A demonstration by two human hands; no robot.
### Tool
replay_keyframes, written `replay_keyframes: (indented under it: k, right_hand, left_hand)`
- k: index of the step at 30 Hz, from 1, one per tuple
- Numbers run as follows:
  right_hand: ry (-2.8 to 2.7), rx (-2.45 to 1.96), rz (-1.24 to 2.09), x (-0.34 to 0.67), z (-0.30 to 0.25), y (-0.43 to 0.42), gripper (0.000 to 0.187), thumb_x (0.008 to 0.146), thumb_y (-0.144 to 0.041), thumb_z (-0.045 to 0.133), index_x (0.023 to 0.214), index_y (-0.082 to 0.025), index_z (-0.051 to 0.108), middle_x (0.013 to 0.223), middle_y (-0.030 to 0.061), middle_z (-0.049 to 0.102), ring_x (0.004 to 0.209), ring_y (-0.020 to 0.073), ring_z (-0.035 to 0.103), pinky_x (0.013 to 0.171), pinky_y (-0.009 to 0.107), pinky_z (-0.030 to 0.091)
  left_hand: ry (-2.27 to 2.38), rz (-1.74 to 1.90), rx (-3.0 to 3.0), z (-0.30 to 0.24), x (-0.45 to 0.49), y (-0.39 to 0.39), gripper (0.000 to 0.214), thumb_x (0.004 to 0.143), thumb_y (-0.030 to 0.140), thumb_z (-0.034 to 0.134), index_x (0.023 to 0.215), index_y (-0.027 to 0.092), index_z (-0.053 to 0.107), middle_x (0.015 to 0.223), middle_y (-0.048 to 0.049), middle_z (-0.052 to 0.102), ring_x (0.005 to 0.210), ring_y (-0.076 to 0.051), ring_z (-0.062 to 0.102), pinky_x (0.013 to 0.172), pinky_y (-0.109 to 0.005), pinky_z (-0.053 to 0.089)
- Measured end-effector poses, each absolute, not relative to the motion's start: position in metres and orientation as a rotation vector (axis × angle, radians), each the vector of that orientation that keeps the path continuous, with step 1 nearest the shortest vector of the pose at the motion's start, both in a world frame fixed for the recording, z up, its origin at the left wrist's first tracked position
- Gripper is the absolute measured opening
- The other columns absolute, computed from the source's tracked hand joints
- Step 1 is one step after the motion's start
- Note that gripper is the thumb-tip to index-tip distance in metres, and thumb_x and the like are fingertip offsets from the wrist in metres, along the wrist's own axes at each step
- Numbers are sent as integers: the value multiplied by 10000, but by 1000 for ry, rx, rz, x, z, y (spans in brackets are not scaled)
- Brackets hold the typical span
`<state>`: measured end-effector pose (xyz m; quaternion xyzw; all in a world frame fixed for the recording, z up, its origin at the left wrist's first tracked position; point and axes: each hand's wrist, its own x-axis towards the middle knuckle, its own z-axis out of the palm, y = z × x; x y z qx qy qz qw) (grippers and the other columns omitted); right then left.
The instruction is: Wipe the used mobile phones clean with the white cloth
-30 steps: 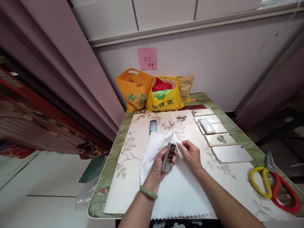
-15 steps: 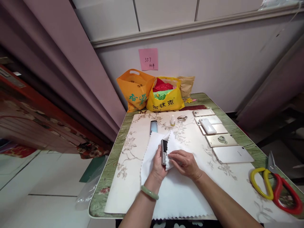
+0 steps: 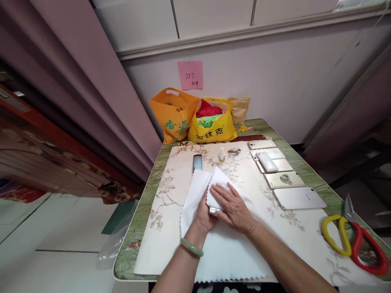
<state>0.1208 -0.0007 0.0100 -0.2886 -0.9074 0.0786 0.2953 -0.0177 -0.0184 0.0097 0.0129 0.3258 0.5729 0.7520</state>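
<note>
My left hand [image 3: 204, 213] holds a small silver keypad phone [image 3: 215, 210] from below and the left side. A white cloth [image 3: 232, 260] with zigzag edges spreads beneath both hands. One corner of it is folded over the phone's screen, so only the lower keys show. My right hand [image 3: 233, 205] holds that corner down against the phone, fingers stretched across it and the thumb by the keys. Just beyond the cloth lies a blue phone [image 3: 197, 162] with a dark top end. A small white bottle [image 3: 222, 154] stands farther back, beside a pair of glasses [image 3: 234, 151].
Several phones lie along the right, among them a white one [image 3: 299, 198] and a gold one with a ring holder [image 3: 284, 180]. Scissors [image 3: 350, 232] with yellow and red handles lie near the right edge. An orange bag [image 3: 174, 116] and a yellow bag [image 3: 214, 132] stand at the back.
My right hand has gone from pinching the cloth's edge beside the phone to lying over it. The cloth corner now covers the screen that was visible before.
</note>
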Motion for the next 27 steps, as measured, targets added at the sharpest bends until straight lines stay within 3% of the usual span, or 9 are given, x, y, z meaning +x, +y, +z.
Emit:
replay_keyframes:
  k: [4, 8, 12, 14, 18, 20, 24, 27]
  right_hand:
    - [-2393, -1001, 172, 118, -1, 5, 735, 950, -579, 352, 1522, -144, 198, 1515, 139, 351, 1409, 305, 295, 1158, 581, 135]
    - [-2272, -1005, 156, 124, -6, 4, 591, 972, -519, 345, 1445, -168, 388, 1386, 124, 533, 1349, 301, 401, 1144, 589, 152]
    - [-2269, -659, 215, 127, 0, 0, 521, 977, -518, 310, 1337, -213, 531, 1262, 85, 637, 1263, 253, 506, 1126, 530, 264]
    - [-2322, -618, 216, 124, 3, 0, 511, 983, -492, 304, 1370, -223, 502, 1298, 72, 615, 1278, 243, 493, 1128, 514, 272]
    - [-2320, -956, 103, 117, 3, 3, 566, 972, -455, 384, 1471, -189, 354, 1429, 91, 493, 1371, 293, 367, 1149, 577, 165]
    - [-2259, -1017, 90, 118, 2, 3, 550, 964, -446, 420, 1447, -186, 394, 1404, 96, 521, 1361, 304, 379, 1146, 594, 145]
    - [-2214, -748, 174, 126, 1, 0, 412, 952, -428, 455, 1282, -215, 578, 1197, 74, 675, 1218, 254, 547, 1129, 530, 258]
    - [-2281, -625, 213, 126, 3, 0, 448, 963, -463, 395, 1299, -223, 569, 1220, 72, 663, 1215, 233, 551, 1102, 478, 330]
  left_hand:
    - [714, 1298, 37, 9, -15, -14, 396, 869, 395, 584, 1183, 161, 637, 1150, -97, 697, 1031, -229, 664, 921, -341, 512]
    - [721, 1351, 3, 8, -17, -12, 361, 874, 386, 586, 1123, 136, 659, 1074, -102, 722, 999, -226, 675, 925, -347, 512]
    - [703, 1326, 1, 4, -19, -14, 363, 867, 393, 596, 1092, 119, 669, 1029, -112, 727, 989, -219, 677, 918, -330, 516]
    - [720, 1298, -4, 2, -18, -16, 367, 871, 396, 584, 1091, 115, 668, 1025, -112, 727, 975, -212, 679, 900, -322, 524]
    - [746, 1323, 53, 3, -15, -15, 358, 883, 356, 570, 1150, 130, 646, 1104, -101, 708, 1001, -204, 670, 887, -309, 528]
    - [748, 1319, 66, 4, -14, -14, 351, 879, 350, 582, 1151, 137, 645, 1103, -94, 709, 996, -205, 671, 894, -315, 526]
    - [757, 1339, 15, 8, -15, -14, 338, 877, 378, 584, 1080, 122, 670, 1004, -98, 729, 928, -204, 684, 889, -326, 528]
    - [780, 1329, 26, 9, -16, -15, 342, 868, 390, 595, 1065, 122, 675, 1006, -97, 728, 916, -196, 685, 867, -303, 532]
